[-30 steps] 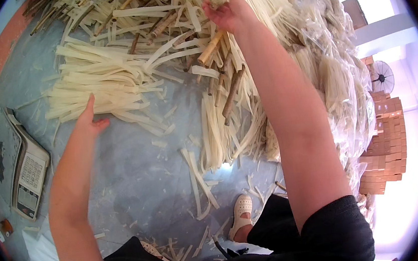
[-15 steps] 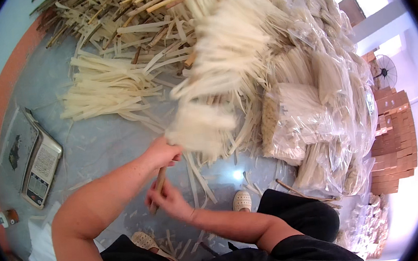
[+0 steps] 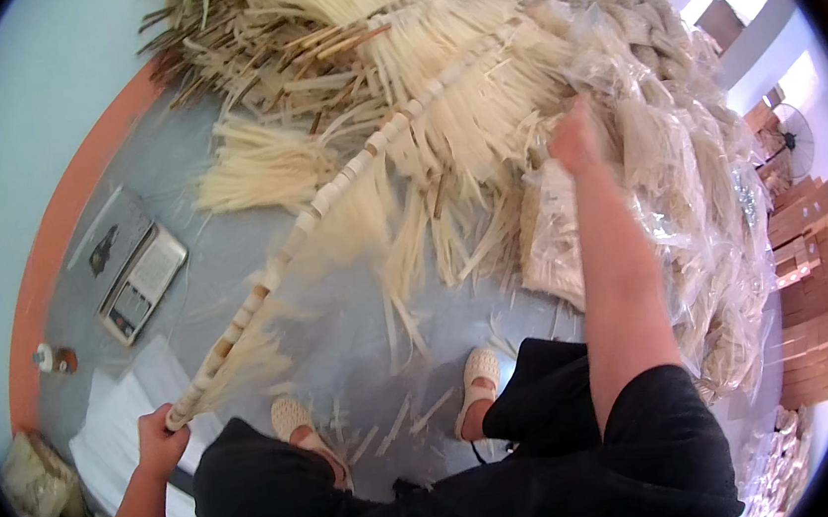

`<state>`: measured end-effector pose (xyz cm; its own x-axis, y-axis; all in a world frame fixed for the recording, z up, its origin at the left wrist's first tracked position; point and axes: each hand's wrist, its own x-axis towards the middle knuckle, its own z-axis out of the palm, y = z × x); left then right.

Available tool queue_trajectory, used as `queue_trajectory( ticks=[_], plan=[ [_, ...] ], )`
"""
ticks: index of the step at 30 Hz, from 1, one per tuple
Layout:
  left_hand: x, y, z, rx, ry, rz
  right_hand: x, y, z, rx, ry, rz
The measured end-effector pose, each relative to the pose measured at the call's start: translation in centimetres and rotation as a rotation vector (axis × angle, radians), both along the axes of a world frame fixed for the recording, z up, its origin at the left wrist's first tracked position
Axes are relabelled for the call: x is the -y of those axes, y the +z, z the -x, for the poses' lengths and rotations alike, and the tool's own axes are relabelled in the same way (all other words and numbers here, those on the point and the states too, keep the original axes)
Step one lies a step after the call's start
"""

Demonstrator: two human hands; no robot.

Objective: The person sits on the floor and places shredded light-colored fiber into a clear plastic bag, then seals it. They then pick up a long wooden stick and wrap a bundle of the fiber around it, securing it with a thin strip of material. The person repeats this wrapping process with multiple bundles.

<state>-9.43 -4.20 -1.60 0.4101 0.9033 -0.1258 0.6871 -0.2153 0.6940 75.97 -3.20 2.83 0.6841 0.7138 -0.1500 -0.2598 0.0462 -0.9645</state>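
Observation:
My left hand (image 3: 164, 440), low at the left, is closed around the near end of a long wooden pole (image 3: 306, 221). The pole slants up and away to the right, with pale flat strips like dried noodles looped over it in bands. Some of these strips (image 3: 347, 230) hang below it, smeared by motion. On the right, my right arm reaches forward, and my right hand (image 3: 574, 141) is over the edge of the strip heap, apart from the pole. Its fingers are blurred. Under the pole's far part lies a big heap of pale strips (image 3: 481, 122).
Bare sticks (image 3: 215, 53) lie in the heap at the far left. Plastic-wrapped bundles (image 3: 664, 165) are stacked at right. A scale (image 3: 145, 284), a small bottle (image 3: 53, 359) and a white sheet (image 3: 129, 406) are on the left floor. Brown cartons (image 3: 816, 290) stand far right.
My hands have parted from close together at the centre: the left went down and left, the right forward and right. The pole is now stretched across the view. The view has shifted slightly.

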Motion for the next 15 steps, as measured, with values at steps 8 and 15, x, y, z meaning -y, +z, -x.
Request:
queue_trajectory(
  ticks=[8,15],
  plan=[
    [6.8,7.9,8.1,-0.349,-0.066,-0.421,0.4,5.4,9.5,0.021,-0.06,-0.131],
    [8.4,4.2,9.6,-0.378,-0.159,-0.312,3.4,-14.3,12.4,0.151,-0.49,0.403]
  ],
)
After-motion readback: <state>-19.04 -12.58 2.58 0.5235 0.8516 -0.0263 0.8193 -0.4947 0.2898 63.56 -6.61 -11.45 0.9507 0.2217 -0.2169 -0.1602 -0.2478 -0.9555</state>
